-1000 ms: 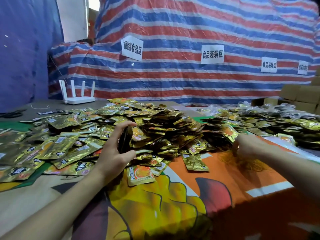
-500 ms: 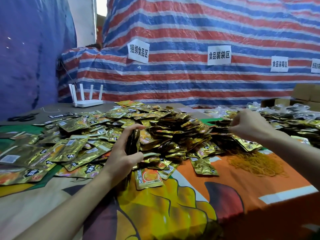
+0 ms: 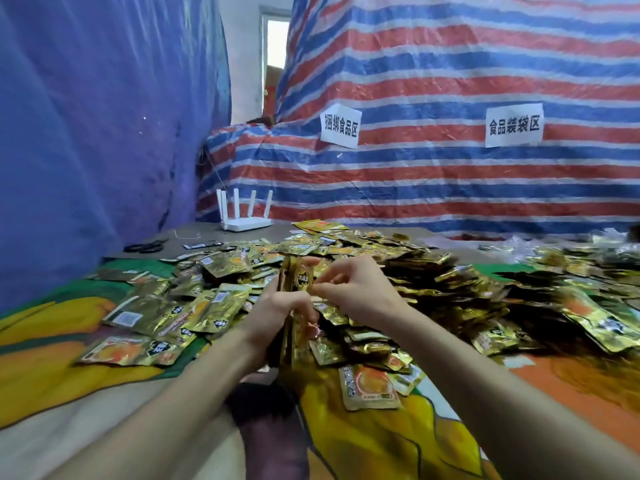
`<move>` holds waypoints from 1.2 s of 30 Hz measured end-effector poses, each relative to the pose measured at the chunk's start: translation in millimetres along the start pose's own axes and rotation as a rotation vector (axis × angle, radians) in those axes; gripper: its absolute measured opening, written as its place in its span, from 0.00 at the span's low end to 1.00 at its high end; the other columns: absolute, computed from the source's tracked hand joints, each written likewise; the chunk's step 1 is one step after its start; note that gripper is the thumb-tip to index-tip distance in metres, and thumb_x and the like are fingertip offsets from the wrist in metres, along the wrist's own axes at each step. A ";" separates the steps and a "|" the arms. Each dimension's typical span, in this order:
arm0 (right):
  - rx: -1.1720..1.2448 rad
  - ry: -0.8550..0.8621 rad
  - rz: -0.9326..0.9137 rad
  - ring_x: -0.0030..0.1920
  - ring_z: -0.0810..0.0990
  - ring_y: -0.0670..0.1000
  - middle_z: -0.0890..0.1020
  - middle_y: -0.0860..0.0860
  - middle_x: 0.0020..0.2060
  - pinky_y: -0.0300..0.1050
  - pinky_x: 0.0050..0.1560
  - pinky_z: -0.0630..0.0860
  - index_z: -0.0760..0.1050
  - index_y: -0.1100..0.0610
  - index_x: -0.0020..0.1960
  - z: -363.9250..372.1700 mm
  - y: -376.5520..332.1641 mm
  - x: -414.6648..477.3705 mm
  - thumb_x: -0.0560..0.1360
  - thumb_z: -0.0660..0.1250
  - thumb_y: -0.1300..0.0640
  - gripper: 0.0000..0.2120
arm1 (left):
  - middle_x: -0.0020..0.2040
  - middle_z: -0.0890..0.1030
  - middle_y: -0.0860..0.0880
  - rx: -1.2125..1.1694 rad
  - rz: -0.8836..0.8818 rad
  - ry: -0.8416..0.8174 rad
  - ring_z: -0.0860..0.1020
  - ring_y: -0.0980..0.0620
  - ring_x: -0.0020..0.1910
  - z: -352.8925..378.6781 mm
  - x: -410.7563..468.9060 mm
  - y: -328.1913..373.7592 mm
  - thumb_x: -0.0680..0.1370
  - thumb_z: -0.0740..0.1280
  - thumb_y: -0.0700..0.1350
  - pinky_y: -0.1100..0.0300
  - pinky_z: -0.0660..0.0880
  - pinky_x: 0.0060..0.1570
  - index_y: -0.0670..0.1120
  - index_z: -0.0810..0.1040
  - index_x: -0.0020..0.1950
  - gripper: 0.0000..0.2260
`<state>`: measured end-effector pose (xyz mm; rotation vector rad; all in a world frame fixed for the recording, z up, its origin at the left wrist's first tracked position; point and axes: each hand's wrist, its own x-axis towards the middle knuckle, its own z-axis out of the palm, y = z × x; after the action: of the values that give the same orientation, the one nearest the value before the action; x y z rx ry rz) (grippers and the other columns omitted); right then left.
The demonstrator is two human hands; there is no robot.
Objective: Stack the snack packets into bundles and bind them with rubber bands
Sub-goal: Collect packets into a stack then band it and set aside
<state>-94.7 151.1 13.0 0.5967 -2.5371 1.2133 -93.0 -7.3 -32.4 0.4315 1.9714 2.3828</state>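
Observation:
My left hand (image 3: 277, 308) grips a stack of gold snack packets (image 3: 297, 282) that stands on edge in front of me. At the top of that stack my right hand (image 3: 353, 289) pinches something with curled fingers; a rubber band is too thin to make out there. A big heap of loose gold packets (image 3: 398, 268) covers the table behind and beside both hands. One packet with an orange picture (image 3: 369, 386) lies flat in front of the stack. A loose pile of yellow rubber bands (image 3: 588, 375) lies at the right.
A white router (image 3: 246, 221) with several antennas stands at the back of the table, black scissors (image 3: 145, 247) lie at the far left. A striped tarp wall with paper signs (image 3: 341, 125) rises behind. The table carries a colourful printed cloth (image 3: 381, 441).
My right hand has come back from the rubber band pile at the right to the top of the stack. The left hand still holds the stack, now raised more upright. The view has turned left.

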 end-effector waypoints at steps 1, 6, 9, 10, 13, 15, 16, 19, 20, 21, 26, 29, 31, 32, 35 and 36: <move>0.027 0.007 0.007 0.33 0.79 0.46 0.82 0.49 0.34 0.42 0.35 0.76 0.84 0.55 0.43 8.4 0.3 3.7 0.74 0.75 0.54 0.05 | 0.32 0.73 0.41 -0.019 -0.004 0.010 0.73 0.45 0.29 -6.0 0.4 -0.5 0.59 0.67 0.35 0.54 0.72 0.36 0.38 0.76 0.56 0.25; 0.030 0.073 -0.034 0.36 0.82 0.45 0.84 0.46 0.34 0.45 0.39 0.81 0.85 0.53 0.41 34.2 8.9 12.2 0.73 0.76 0.54 0.04 | 0.32 0.75 0.44 -0.107 -0.044 0.010 0.72 0.48 0.29 -29.1 -3.9 -8.2 0.61 0.65 0.33 0.57 0.73 0.30 0.41 0.76 0.61 0.27; 0.065 0.104 -0.029 0.37 0.83 0.45 0.85 0.47 0.35 0.45 0.38 0.82 0.86 0.54 0.43 39.8 19.7 13.1 0.73 0.76 0.53 0.05 | 0.32 0.78 0.44 -0.107 -0.031 0.006 0.73 0.48 0.28 -35.2 -1.6 -7.8 0.62 0.64 0.33 0.58 0.72 0.27 0.41 0.75 0.65 0.30; 0.100 0.105 -0.011 0.36 0.83 0.45 0.85 0.48 0.35 0.44 0.37 0.81 0.86 0.54 0.43 40.2 23.5 12.5 0.73 0.77 0.52 0.06 | 0.32 0.79 0.44 -0.116 -0.029 0.004 0.73 0.48 0.27 -35.4 -1.3 -7.0 0.62 0.64 0.33 0.58 0.72 0.27 0.40 0.74 0.64 0.29; 0.194 0.089 0.028 0.27 0.77 0.40 0.85 0.50 0.32 0.35 0.29 0.72 0.85 0.53 0.39 39.7 29.0 9.9 0.71 0.79 0.49 0.08 | 0.34 0.78 0.42 -0.203 -0.063 -0.026 0.72 0.47 0.28 -35.9 -0.2 -6.4 0.63 0.63 0.33 0.57 0.73 0.27 0.46 0.75 0.65 0.30; 0.210 0.086 0.027 0.26 0.76 0.40 0.84 0.48 0.30 0.34 0.28 0.71 0.84 0.51 0.37 38.5 29.0 8.6 0.70 0.80 0.48 0.09 | 0.33 0.74 0.42 -0.262 -0.131 -0.075 0.71 0.46 0.29 -37.0 0.4 -5.8 0.64 0.63 0.35 0.58 0.73 0.28 0.46 0.75 0.64 0.28; 0.206 0.078 0.023 0.26 0.77 0.40 0.84 0.47 0.29 0.35 0.29 0.73 0.84 0.51 0.36 37.6 28.4 7.7 0.70 0.79 0.49 0.08 | 0.33 0.73 0.43 -0.287 -0.157 -0.106 0.71 0.46 0.29 -37.2 0.4 -4.7 0.64 0.64 0.36 0.58 0.72 0.29 0.44 0.74 0.63 0.26; 0.168 0.041 0.013 0.27 0.78 0.39 0.82 0.46 0.27 0.35 0.31 0.73 0.85 0.53 0.38 36.8 28.4 5.9 0.73 0.77 0.56 0.05 | 0.40 0.72 0.44 -0.350 -0.155 -0.178 0.70 0.49 0.30 -39.6 0.8 -2.9 0.62 0.65 0.37 0.57 0.67 0.34 0.45 0.83 0.56 0.23; 0.162 0.033 0.018 0.26 0.77 0.38 0.81 0.46 0.26 0.35 0.31 0.72 0.85 0.54 0.39 36.7 28.7 5.4 0.73 0.77 0.56 0.05 | 0.41 0.71 0.44 -0.381 -0.148 -0.193 0.70 0.49 0.31 -40.3 0.7 -3.3 0.61 0.66 0.36 0.57 0.66 0.34 0.47 0.86 0.53 0.22; 0.168 0.021 0.031 0.25 0.76 0.38 0.81 0.46 0.25 0.35 0.31 0.72 0.86 0.55 0.39 36.6 29.4 5.1 0.73 0.77 0.57 0.04 | 0.42 0.72 0.43 -0.427 -0.146 -0.206 0.70 0.50 0.31 -41.6 0.4 -3.6 0.61 0.67 0.36 0.57 0.67 0.34 0.48 0.86 0.55 0.24; 0.587 -0.158 0.180 0.32 0.78 0.47 0.81 0.53 0.33 0.38 0.34 0.74 0.83 0.64 0.41 29.4 26.7 4.4 0.75 0.71 0.62 0.06 | 0.43 0.75 0.43 -0.513 -0.147 -0.301 0.70 0.49 0.32 -44.1 -1.9 -2.6 0.61 0.65 0.33 0.58 0.71 0.31 0.51 0.74 0.70 0.36; 0.943 -0.314 0.197 0.43 0.80 0.52 0.82 0.55 0.38 0.46 0.48 0.74 0.79 0.60 0.37 19.7 24.6 3.9 0.68 0.66 0.59 0.06 | 0.43 0.74 0.44 -0.538 -0.150 -0.319 0.69 0.50 0.31 -44.4 -3.6 -1.8 0.57 0.70 0.32 0.59 0.70 0.31 0.49 0.77 0.66 0.37; 1.163 -0.349 0.181 0.41 0.79 0.54 0.79 0.55 0.34 0.49 0.53 0.75 0.75 0.58 0.33 14.1 23.0 3.0 0.67 0.62 0.57 0.07 | 0.43 0.74 0.44 -0.560 -0.158 -0.357 0.69 0.50 0.32 -43.7 -5.1 -0.4 0.55 0.73 0.33 0.58 0.69 0.31 0.49 0.77 0.64 0.37; 1.248 -0.346 0.164 0.39 0.78 0.55 0.77 0.54 0.32 0.50 0.53 0.76 0.75 0.58 0.33 12.5 22.3 2.3 0.67 0.61 0.58 0.07 | 0.43 0.74 0.44 -0.567 -0.164 -0.374 0.69 0.50 0.32 -43.2 -5.7 0.1 0.56 0.73 0.33 0.58 0.69 0.31 0.49 0.78 0.63 0.36; 1.434 -0.298 0.134 0.29 0.74 0.51 0.72 0.51 0.28 0.50 0.47 0.82 0.78 0.63 0.47 12.8 24.0 3.2 0.68 0.60 0.65 0.12 | 0.43 0.74 0.45 -0.578 -0.196 -0.402 0.69 0.51 0.32 -42.1 -6.8 1.5 0.56 0.74 0.34 0.58 0.69 0.32 0.45 0.77 0.58 0.30; 1.428 -0.301 0.125 0.28 0.74 0.49 0.74 0.50 0.29 0.49 0.44 0.83 0.80 0.63 0.54 13.5 24.4 3.8 0.70 0.61 0.66 0.15 | 0.43 0.75 0.45 -0.574 -0.206 -0.407 0.69 0.51 0.32 -41.5 -7.5 1.9 0.57 0.74 0.34 0.59 0.68 0.32 0.44 0.76 0.57 0.28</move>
<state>-110.4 153.3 -10.3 0.8797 -1.4521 3.0632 -94.7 -49.0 -38.9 0.5847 1.0537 2.3442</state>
